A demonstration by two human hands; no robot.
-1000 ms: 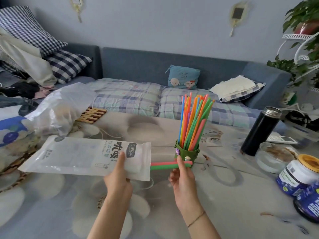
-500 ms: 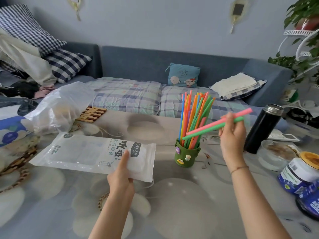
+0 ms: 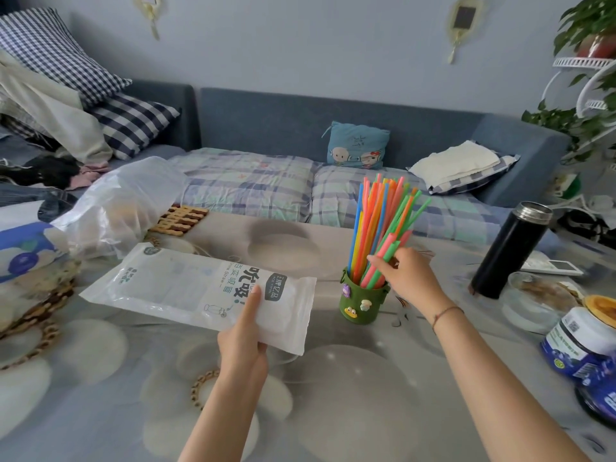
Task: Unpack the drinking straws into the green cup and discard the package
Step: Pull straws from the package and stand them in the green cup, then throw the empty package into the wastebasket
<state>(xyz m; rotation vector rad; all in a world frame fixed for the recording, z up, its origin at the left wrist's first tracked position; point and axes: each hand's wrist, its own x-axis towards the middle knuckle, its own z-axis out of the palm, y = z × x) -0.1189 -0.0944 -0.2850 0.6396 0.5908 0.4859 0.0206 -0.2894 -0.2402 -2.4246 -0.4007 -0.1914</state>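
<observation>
A small green cup (image 3: 363,305) with little stickers stands at the table's middle, filled with several upright coloured straws (image 3: 376,225). My right hand (image 3: 408,278) is right beside the cup's rim, pinching a pink and a green straw (image 3: 388,250) whose lower ends are inside the cup. My left hand (image 3: 243,341) holds the white flat straw package (image 3: 186,288) by its right end, level above the table to the left of the cup. The package looks empty.
A black thermos (image 3: 510,250) stands to the right, with a glass dish (image 3: 536,301) and blue-labelled jars (image 3: 586,338) near the right edge. A crumpled clear plastic bag (image 3: 123,201) and a wooden trivet (image 3: 180,220) lie at the left back. A sofa runs behind the table.
My right hand pulled two straws out of the package, raised them, and has brought them down into the cup. The left hand keeps holding the package almost still.
</observation>
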